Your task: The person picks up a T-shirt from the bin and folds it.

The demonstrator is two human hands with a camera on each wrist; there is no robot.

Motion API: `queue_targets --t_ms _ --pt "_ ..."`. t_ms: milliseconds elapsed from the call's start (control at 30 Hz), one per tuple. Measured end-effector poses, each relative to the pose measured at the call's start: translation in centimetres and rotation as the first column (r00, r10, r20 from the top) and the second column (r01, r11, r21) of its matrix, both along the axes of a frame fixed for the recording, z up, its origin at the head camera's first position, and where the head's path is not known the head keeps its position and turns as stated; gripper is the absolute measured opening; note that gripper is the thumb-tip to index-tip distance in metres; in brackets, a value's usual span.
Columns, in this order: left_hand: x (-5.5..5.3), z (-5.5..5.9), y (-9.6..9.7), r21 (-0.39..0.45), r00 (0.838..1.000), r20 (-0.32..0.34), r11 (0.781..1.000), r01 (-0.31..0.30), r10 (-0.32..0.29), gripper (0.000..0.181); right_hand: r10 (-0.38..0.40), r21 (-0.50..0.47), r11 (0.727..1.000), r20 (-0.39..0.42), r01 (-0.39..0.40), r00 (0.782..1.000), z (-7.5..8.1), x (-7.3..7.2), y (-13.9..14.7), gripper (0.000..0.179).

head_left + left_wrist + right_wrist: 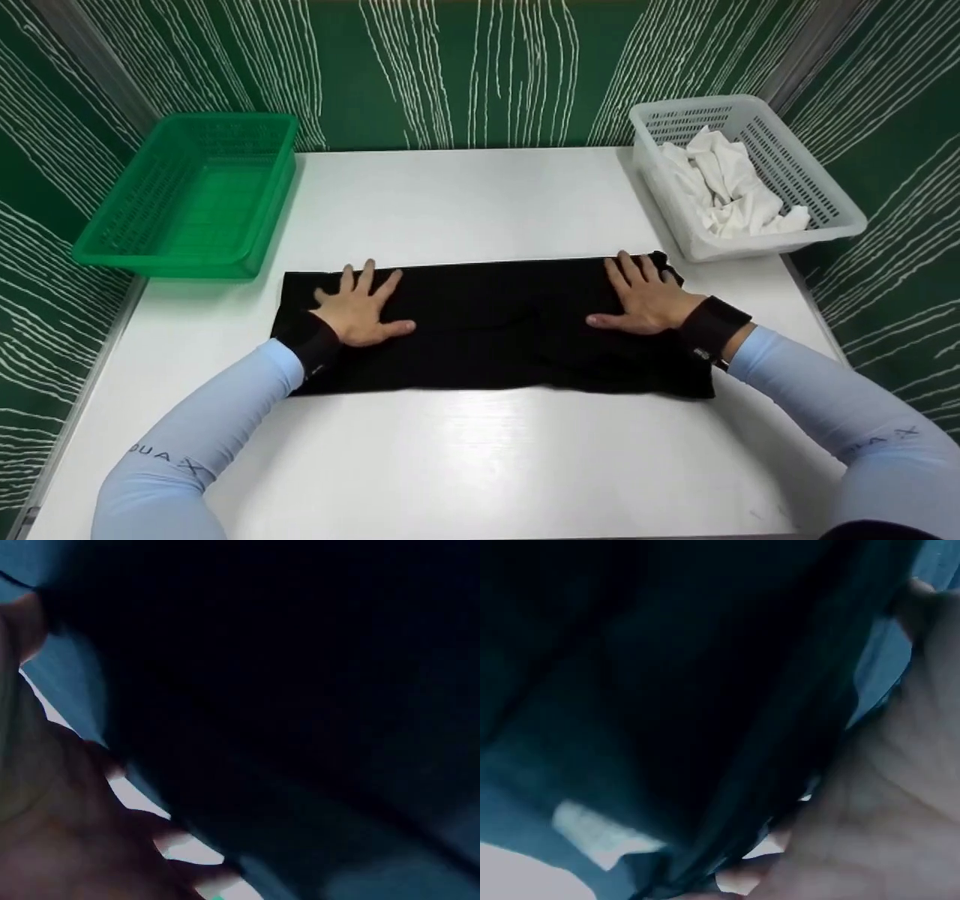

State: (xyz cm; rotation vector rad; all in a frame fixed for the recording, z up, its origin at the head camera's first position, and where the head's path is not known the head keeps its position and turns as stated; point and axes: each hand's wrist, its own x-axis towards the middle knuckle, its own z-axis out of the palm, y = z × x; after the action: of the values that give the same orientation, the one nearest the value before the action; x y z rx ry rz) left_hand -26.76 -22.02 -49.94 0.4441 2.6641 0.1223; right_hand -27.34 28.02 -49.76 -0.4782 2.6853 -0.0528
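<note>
A black cloth (480, 322), folded into a long strip, lies flat across the middle of the white table. On its left part rests my left hand (358, 311), fingers spread and straight, tips near the far edge. My right hand (645, 300) presses on the right part in the same way, thumb pointing inward. The cloth's right end looks a little uneven. Dark cloth (262, 690) fills most of the left wrist view beside the palm. In the right wrist view a small pale patch (604, 832) shows on the cloth; what it is I cannot tell.
A green plastic basket (259, 225) with nothing visible inside stands at the back left. At the back right is a white basket (825, 225) holding crumpled white cloth (739, 187). Green walls with white streaks (487, 75) enclose the white table (465, 465) at the back and sides.
</note>
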Motion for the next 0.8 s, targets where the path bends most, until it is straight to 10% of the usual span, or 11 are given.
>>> queue_targets --t_ms 233,467,633,800 --pt "0.1 -0.4 1.2 -0.005 0.991 0.004 0.991 -0.131 0.131 0.136 0.025 0.038 0.999 -0.027 -0.024 0.999 1.9 0.1 -1.5 0.116" --pt "-0.6 0.0 10.9 0.088 0.985 -0.160 0.993 0.080 -0.065 0.090 0.269 -0.077 0.955 -0.176 -0.286 0.947 2.2 0.5 -10.0 0.077" --pt "-1.0 -0.6 15.1 0.030 0.990 -0.012 0.989 0.142 -0.142 0.090 0.355 -0.097 0.927 -0.082 -0.362 0.931 -0.3 0.0 -13.9 0.080" --pt "-0.9 -1.1 13.5 0.043 0.991 0.080 0.994 0.103 -0.107 0.103 0.342 -0.122 0.934 0.030 -0.336 0.939 -1.3 0.0 -12.3 0.088"
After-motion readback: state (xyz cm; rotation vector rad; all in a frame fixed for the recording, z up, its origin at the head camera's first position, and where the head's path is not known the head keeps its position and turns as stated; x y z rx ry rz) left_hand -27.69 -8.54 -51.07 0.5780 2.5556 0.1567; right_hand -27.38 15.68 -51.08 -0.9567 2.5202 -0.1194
